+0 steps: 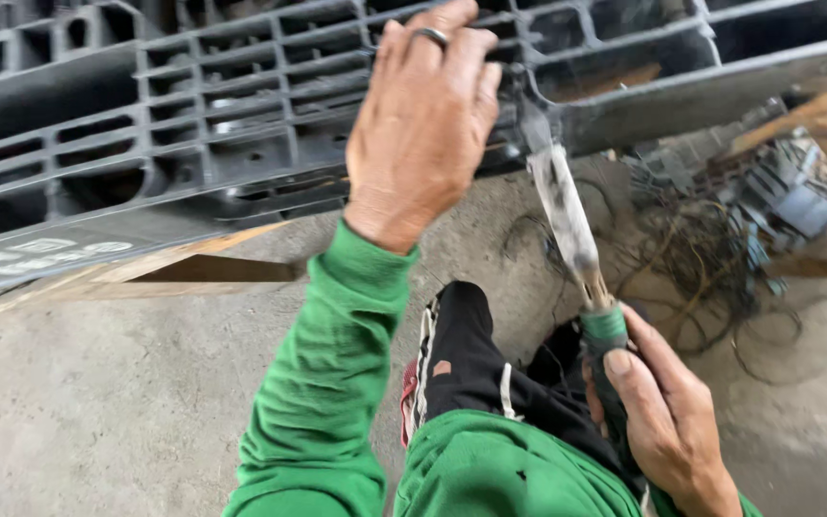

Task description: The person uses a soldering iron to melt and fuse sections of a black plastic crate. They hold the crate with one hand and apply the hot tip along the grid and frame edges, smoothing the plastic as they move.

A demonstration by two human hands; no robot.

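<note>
On a rough concrete floor point(98, 421), you crouch before a dark grey plastic pallet point(193, 124) tipped up on its edge, its ribbed underside turned toward you so the grid of cells lies open to your reach. Your left hand point(423, 124) — a ring on one finger, green sleeve point(327, 383) pushed to the wrist — is curled over the ribs near the pallet's lower rim, fingers closed on the plastic, apparently to brace the panel upright and steady against the push of the tool. Your right hand point(662, 412) is wrapped tight around the green handle of a long, worn metal blade point(562, 206), held low by your knee so the shaft angles up and away; its tip meets the pallet just beside your left hand, at a corner of the frame, where leverage would bite best. A wooden plank point(145, 268) lies under the pallet's edge, seemingly propping it off the ground. Behind the blade, a tangle of dark wires point(710, 258) and scrap parts sprawls across the floor — well apart from both hands.
</note>
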